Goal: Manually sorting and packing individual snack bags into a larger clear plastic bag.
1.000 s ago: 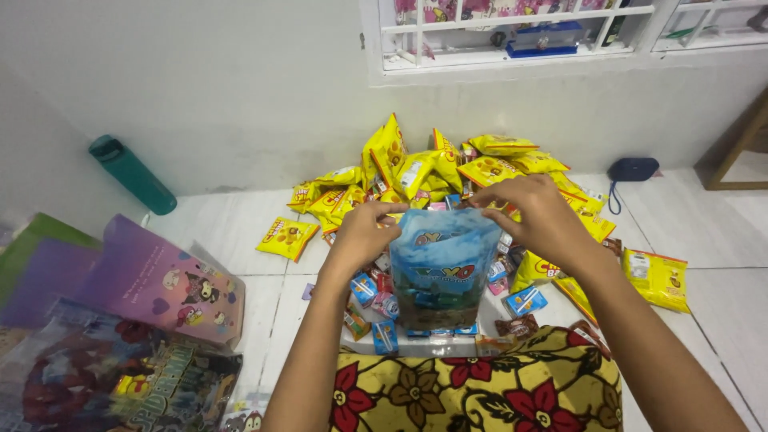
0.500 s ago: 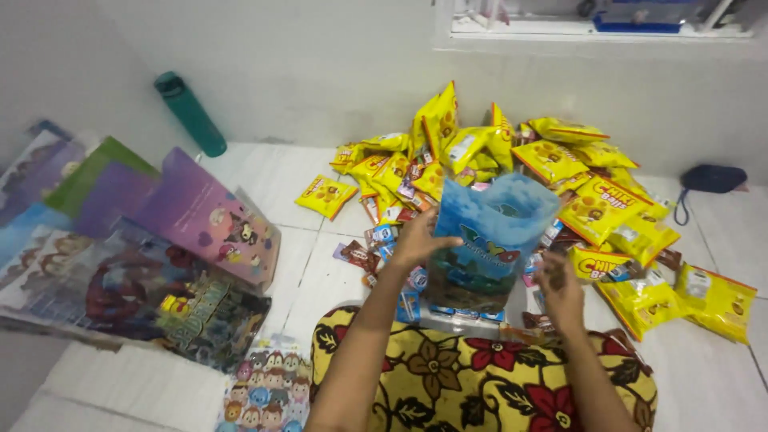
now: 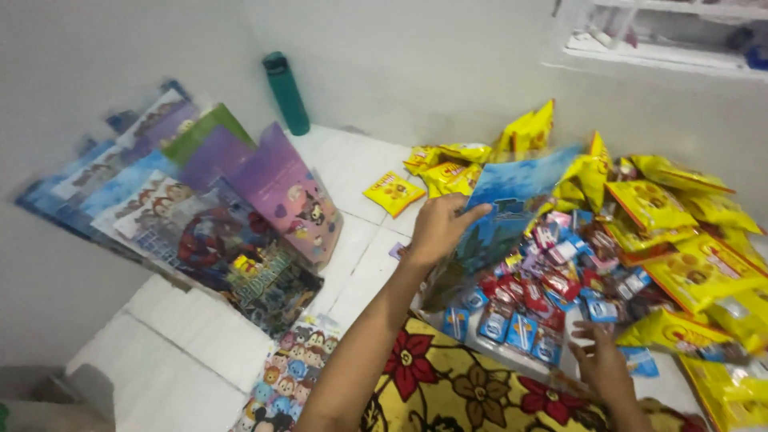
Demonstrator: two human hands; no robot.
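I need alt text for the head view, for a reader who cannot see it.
The left hand holds up a blue bag over small red and blue packets. The right hand reaches among them, beside yellow snack packs on the white floor.

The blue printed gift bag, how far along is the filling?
Done: the blue printed gift bag is off the floor, gripped by the left hand; what is inside it cannot be seen. In hand: the right hand reaches by small red and blue packets. Left: yellow snack packets and stacked printed bags lie untouched.
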